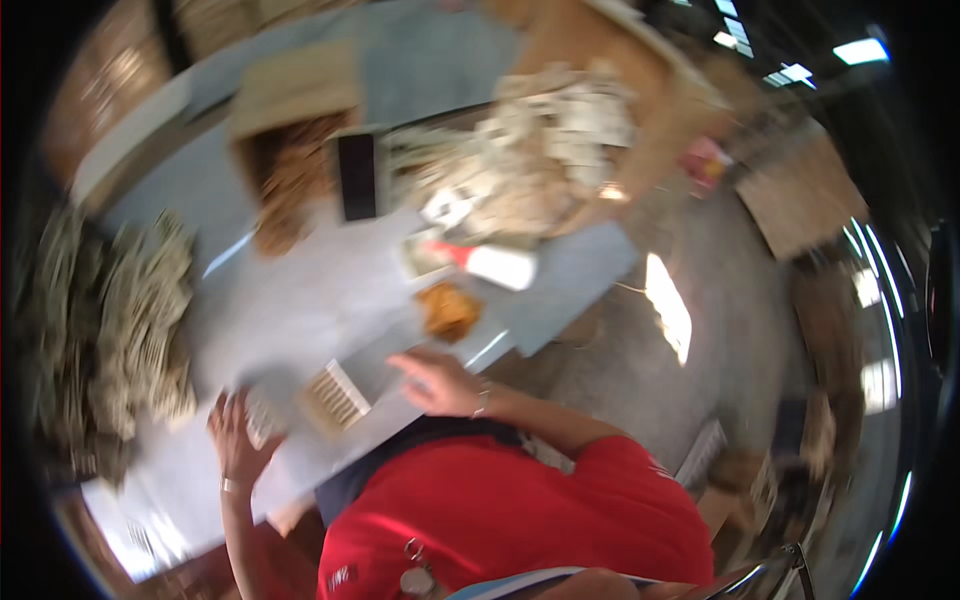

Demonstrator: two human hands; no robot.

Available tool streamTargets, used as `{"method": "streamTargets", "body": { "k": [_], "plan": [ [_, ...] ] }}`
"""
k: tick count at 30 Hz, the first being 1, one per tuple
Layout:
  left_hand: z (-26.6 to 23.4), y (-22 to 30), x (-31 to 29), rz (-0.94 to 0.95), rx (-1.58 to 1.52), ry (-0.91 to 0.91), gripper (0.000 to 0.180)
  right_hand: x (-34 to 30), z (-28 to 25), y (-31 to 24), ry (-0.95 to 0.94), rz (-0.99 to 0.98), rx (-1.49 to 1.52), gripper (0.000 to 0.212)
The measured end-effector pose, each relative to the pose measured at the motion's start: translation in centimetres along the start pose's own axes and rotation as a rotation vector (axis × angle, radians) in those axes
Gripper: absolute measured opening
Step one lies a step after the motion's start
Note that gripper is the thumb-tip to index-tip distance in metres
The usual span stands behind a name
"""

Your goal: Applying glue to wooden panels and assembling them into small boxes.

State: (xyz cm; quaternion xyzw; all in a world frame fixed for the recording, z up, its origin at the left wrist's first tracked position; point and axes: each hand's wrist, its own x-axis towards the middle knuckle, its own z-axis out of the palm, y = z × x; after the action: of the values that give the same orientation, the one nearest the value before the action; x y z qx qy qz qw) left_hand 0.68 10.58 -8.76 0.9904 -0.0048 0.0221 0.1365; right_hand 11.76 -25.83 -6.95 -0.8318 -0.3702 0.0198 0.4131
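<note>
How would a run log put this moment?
Left hand: at small pale piece, grip blurred | right hand: finger extended | between hands: slatted piece on table

The pale grey table (pixel 290 320) carries strips (pixel 145 330) piled at its left end, a box (pixel 290 85) of brown strips (pixel 290 190), a phone-like slab (pixel 357 178), pale pieces (pixel 540 150) heaped, a bottle (pixel 503 266) lying down, an orange clump (pixel 448 311), and nearest, a slatted piece (pixel 335 398).

left hand (pixel 238 434) with fingers (pixel 216 410) spread, right hand (pixel 442 384) with index finger (pixel 402 361) extended leftward, right forearm (pixel 550 418) slanting
</note>
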Motion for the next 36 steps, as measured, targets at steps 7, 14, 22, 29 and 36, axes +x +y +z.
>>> {"method": "streamTargets", "body": {
  "k": [7,14,22,29,36],
  "plan": [
    [-2.8,1.6,2.0,-0.036,-0.077,0.056,0.091,2.6,-0.9,-2.1,0.151,-0.067,0.024,0.044],
    [-4.5,13.0,5.2,-0.083,-1.193,0.368,0.082,6.7,2.1,-5.5,0.055,-0.17,0.478,0.071],
    [-3.6,16.0,4.1,-0.031,-1.406,0.384,0.073,6.0,2.8,-7.2,-0.012,-0.089,0.617,0.087],
    [-4.1,16.6,3.4,-0.089,-1.429,0.361,0.074,6.0,2.8,-6.4,-0.075,-0.034,0.864,0.075],
    [-2.3,12.2,0.7,-0.466,-1.387,0.451,0.042,8.3,-4.4,-4.6,-0.188,-0.385,-0.061,0.074]
  ]
}}
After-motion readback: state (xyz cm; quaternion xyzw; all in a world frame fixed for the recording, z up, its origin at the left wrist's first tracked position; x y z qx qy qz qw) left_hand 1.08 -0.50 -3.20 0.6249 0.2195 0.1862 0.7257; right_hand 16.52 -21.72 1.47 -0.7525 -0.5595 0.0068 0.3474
